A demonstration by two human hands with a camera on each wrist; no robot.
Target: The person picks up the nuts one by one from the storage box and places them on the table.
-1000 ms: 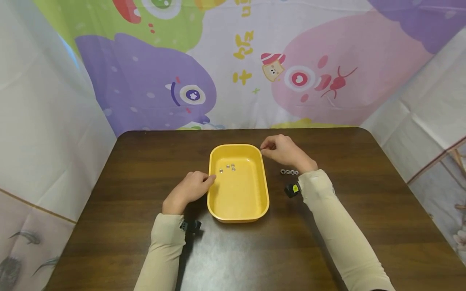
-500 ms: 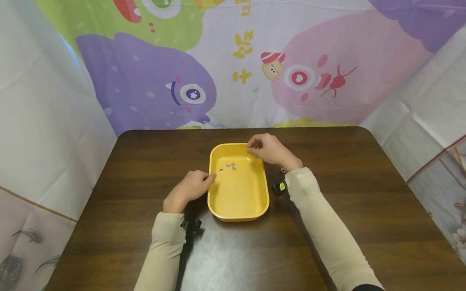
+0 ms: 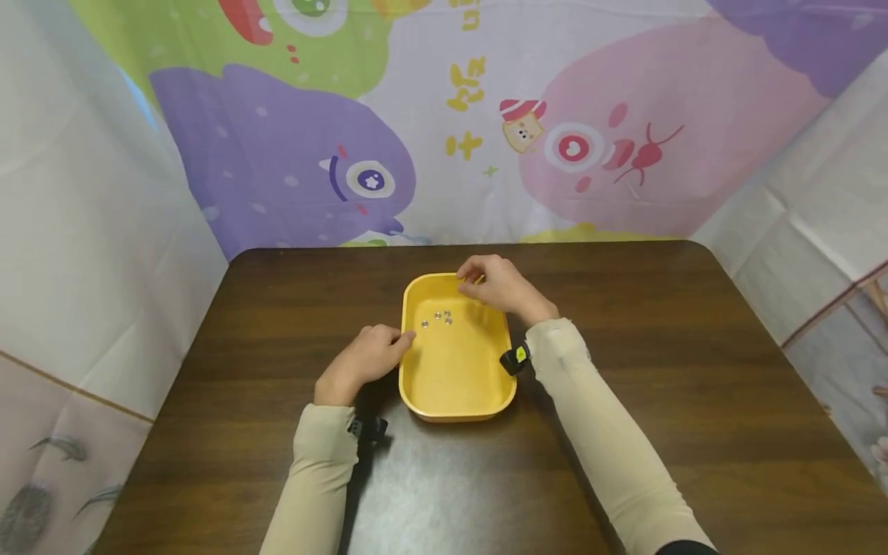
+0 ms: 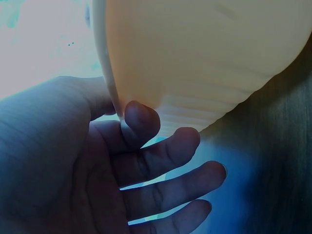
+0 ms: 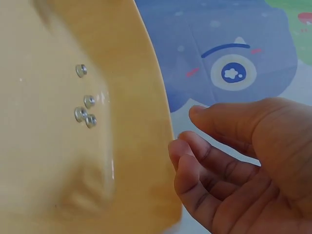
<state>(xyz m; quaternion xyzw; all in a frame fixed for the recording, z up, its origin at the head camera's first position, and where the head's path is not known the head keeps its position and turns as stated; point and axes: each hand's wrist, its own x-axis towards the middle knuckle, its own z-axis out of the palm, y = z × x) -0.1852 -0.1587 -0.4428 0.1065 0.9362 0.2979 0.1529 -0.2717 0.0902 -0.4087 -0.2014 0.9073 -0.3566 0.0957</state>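
Observation:
A yellow plastic tray (image 3: 454,378) stands on the table. On its floor, toward the far left, lie several small metal nuts (image 3: 438,315), shown larger as flanged nuts (image 5: 89,101) in the right wrist view. My left hand (image 3: 366,356) pinches the tray's left rim, thumb over the inside and index finger against the outer wall. Above the far right corner of the tray hovers my right hand (image 3: 501,284). Its fingers are loosely bent, and a gap shows between thumb (image 5: 214,117) and index finger, with nothing visible in it.
A dark wooden table (image 3: 666,339) carries the tray. Behind it hangs a cloth backdrop (image 3: 444,208) with cartoon figures. Each wrist wears a small black camera, the right camera (image 3: 515,359) overlapping the tray's right rim in the head view.
My right hand has moved left from beside the tray to above its far right corner. The row of nuts on the table at the right is now hidden by that arm. My left hand stays put.

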